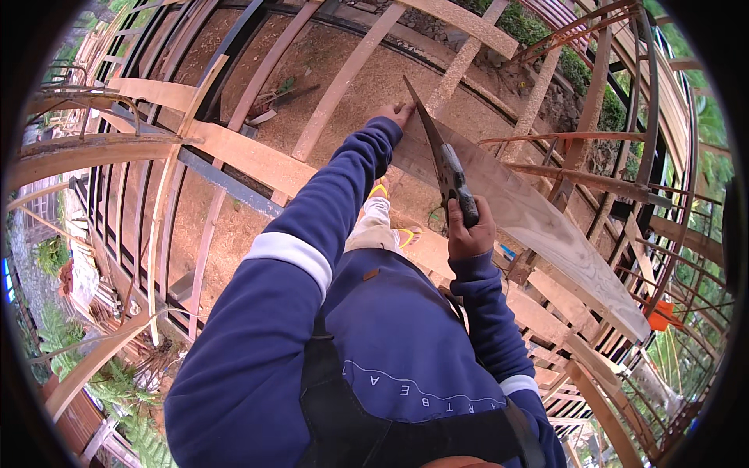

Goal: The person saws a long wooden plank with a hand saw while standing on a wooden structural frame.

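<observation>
A long wooden board (538, 204) runs from near the middle of the view down to the right. Its far left end is under my left hand (396, 115), whose fingers are closed on the edge there. My right hand (471, 228) is wrapped around the dark handle of a handsaw (438, 148). The saw's blade points away from me and crosses over the board close to my left hand. Whether the teeth touch the wood I cannot tell.
Wooden beams (253, 165) frame the space at left and below, with brown ground under them. Rusty metal bars (577, 179) stick out at the right, beside the board. An orange object (660, 315) hangs near the board's far right end. My feet, in yellow-strapped sandals (407, 236), stand below.
</observation>
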The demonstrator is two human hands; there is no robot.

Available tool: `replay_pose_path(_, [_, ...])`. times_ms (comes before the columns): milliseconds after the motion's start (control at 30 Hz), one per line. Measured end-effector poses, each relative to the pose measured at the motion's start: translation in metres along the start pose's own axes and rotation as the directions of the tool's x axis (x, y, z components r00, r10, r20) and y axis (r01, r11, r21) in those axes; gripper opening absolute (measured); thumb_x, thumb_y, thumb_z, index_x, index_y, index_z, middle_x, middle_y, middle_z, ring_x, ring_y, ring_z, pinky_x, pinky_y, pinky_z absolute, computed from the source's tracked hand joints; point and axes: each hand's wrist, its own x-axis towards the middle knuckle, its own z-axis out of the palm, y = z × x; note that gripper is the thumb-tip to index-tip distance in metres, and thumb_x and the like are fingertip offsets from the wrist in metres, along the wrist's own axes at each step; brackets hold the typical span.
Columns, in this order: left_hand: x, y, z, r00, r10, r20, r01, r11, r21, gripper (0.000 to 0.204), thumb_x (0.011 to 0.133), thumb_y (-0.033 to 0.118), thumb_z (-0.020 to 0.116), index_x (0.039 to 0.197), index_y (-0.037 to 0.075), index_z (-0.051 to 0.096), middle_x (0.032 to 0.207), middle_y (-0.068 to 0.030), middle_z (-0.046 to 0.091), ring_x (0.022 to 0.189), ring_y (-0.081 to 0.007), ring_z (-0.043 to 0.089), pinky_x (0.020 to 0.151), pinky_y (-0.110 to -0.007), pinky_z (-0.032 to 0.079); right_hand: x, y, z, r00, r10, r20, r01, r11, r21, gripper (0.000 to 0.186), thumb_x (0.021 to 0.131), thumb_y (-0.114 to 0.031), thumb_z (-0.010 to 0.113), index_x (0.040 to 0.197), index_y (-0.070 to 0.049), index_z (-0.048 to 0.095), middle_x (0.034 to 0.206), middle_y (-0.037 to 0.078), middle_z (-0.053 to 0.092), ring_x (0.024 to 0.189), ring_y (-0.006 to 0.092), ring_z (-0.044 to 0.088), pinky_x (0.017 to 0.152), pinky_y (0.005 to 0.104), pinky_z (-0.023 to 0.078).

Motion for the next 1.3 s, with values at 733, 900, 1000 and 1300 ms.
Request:
replay_pose_path(733, [-0.005,0.001,-0.002,0.998,0.034,-0.054,-0.033,0.999,0.005,0.080,0.090,0.071,0.042,0.125,0.002,0.064,0.123,-0.0248,0.063,0.118,-0.0390,0.059,0.102,-0.042,0.044,0.026,-0.010,-0.001,1.000,-0.009,0.010,0.009,1.000,0.023,0.022,0.091,-0.023,0.069,0.088,-0.003,0.061,0.063,0.005,0.053,0.059,0.0120,0.048,0.056,0.0303,0.043])
replay_pose_path(900, [0.004,-0.007,0.003,0.999,0.026,-0.028,-0.026,1.000,0.009,0.085,0.090,0.074,0.040,0.126,0.001,0.062,0.124,-0.0254,0.063,0.119,-0.0389,0.059,0.102,-0.042,0.044,0.034,-0.001,-0.003,0.997,-0.029,0.066,0.028,0.999,0.016,0.023,0.090,-0.024,0.069,0.088,-0.003,0.061,0.065,0.005,0.056,0.060,0.0124,0.050,0.058,0.0304,0.044])
replay_pose_path(1000, [0.013,-0.015,0.003,0.998,0.032,-0.057,-0.032,0.999,-0.001,0.084,0.090,0.073,0.042,0.125,0.000,0.063,0.122,-0.0253,0.064,0.117,-0.0387,0.060,0.102,-0.041,0.044,0.013,-0.001,-0.013,0.997,-0.005,0.071,-0.002,0.995,0.095,0.023,0.089,-0.024,0.070,0.087,-0.003,0.061,0.065,0.006,0.056,0.059,0.0134,0.050,0.058,0.0316,0.044])
replay_pose_path(1300, [0.006,-0.009,0.004,0.998,0.051,-0.023,-0.053,0.996,-0.077,0.083,0.090,0.073,0.042,0.122,-0.001,0.064,0.119,-0.0261,0.065,0.115,-0.0389,0.061,0.100,-0.041,0.045,0.052,-0.016,0.007,0.990,-0.124,0.068,0.126,0.992,-0.023,0.021,0.090,-0.022,0.069,0.087,-0.003,0.062,0.064,0.005,0.054,0.059,0.0117,0.047,0.056,0.0303,0.042])
